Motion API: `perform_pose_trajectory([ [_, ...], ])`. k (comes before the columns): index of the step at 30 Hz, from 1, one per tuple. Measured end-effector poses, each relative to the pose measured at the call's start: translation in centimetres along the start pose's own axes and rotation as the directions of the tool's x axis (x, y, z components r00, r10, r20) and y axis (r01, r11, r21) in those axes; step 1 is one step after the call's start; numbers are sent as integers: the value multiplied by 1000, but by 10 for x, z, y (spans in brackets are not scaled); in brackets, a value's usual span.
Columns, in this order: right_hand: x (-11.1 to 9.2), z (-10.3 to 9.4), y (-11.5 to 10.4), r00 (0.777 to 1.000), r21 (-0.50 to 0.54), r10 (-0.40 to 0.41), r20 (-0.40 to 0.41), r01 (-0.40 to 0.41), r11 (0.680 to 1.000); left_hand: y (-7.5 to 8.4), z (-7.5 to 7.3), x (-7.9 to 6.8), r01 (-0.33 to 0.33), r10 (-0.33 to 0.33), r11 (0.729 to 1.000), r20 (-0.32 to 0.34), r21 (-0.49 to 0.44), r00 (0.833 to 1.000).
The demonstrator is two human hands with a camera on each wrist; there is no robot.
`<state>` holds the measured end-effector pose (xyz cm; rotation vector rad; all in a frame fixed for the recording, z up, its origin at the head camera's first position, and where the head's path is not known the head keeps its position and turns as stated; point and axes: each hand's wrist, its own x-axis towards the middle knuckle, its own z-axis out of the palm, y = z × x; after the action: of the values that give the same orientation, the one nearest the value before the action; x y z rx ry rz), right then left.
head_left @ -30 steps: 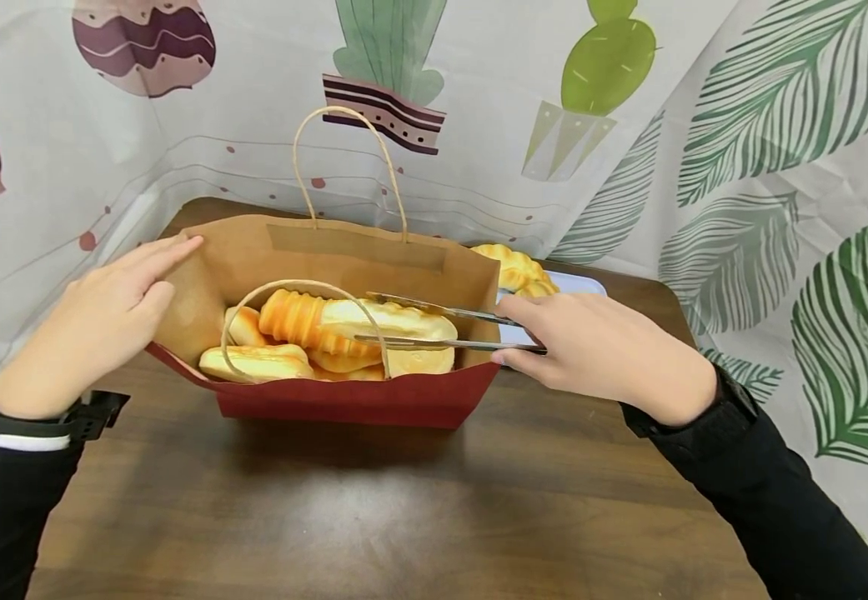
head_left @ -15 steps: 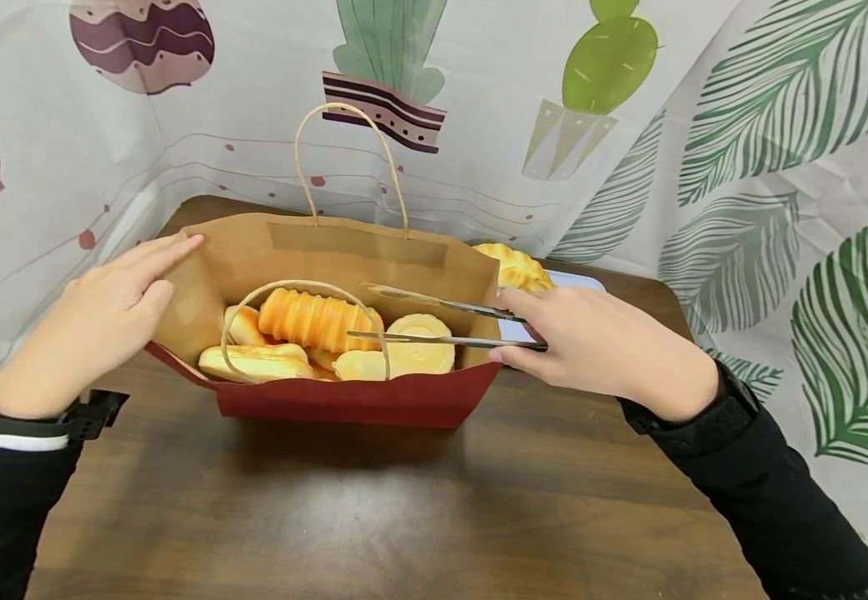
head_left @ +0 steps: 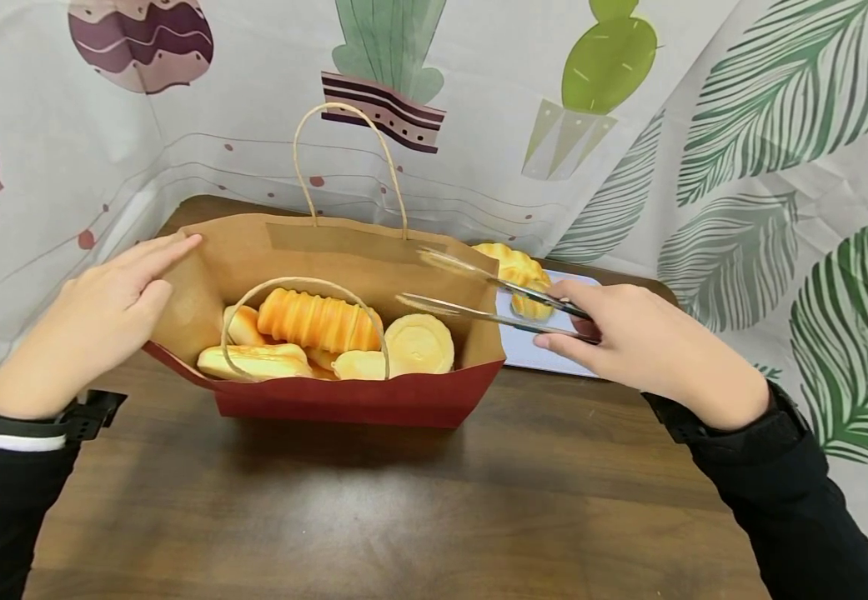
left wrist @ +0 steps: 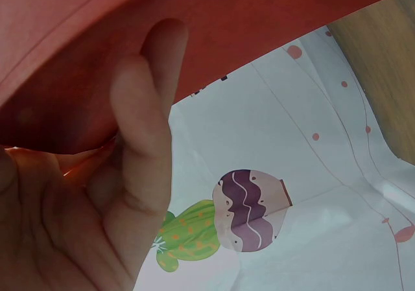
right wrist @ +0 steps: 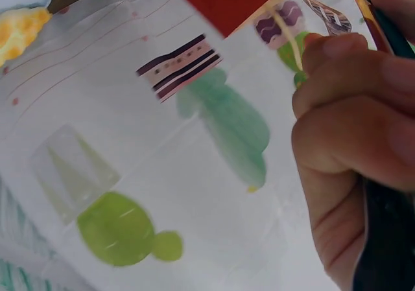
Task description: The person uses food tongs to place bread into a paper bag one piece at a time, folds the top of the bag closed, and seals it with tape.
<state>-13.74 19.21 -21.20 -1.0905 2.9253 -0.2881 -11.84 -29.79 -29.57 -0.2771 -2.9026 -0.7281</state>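
A red paper bag with a brown inside and two cord handles stands on the table, its mouth wide. Several breads lie in it: a ridged orange roll, a round pale one and a long bun among them. My left hand grips the bag's left rim; in the left wrist view its fingers lie along the red outer wall. My right hand holds metal tongs over the bag's right side, their arms spread with nothing between them.
Behind the bag's right end, a pale tray carries more bread, partly hidden by the bag and tongs. A printed cloth hangs close behind the table.
A long pale bread between the tongs was let go and now lies in the bag. My right hand has drawn the tongs up and to the right. My left hand has stayed put.
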Motion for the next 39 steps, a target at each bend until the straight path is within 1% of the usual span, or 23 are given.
perform_pose_trajectory([
  [5,-15,3,19,996,48,60,-62,-57,997,-1,-1,-1,7,-7,1000,6,4,1000],
  [10,-31,10,36,983,114,157,-94,-146,983,0,-1,0,5,-5,1000,-1,6,1000],
  [15,-44,19,52,962,200,256,-94,-233,952,0,-1,0,0,0,1000,-5,3,1000],
  [19,-51,31,64,942,257,322,-94,-290,922,0,-1,0,-5,5,1000,-6,5,1000],
  [25,-53,57,84,924,297,380,-38,-353,887,3,-1,-2,-4,5,1000,-14,10,1000],
  [31,-48,92,107,904,318,427,5,-406,857,5,-1,-3,-5,5,1000,-14,8,1000],
  [34,-47,112,119,887,311,461,12,-442,841,6,-1,-3,-4,4,1000,-16,7,1000],
  [39,-44,140,138,847,310,530,38,-514,800,7,-1,-3,-5,5,1000,-14,10,1000],
])
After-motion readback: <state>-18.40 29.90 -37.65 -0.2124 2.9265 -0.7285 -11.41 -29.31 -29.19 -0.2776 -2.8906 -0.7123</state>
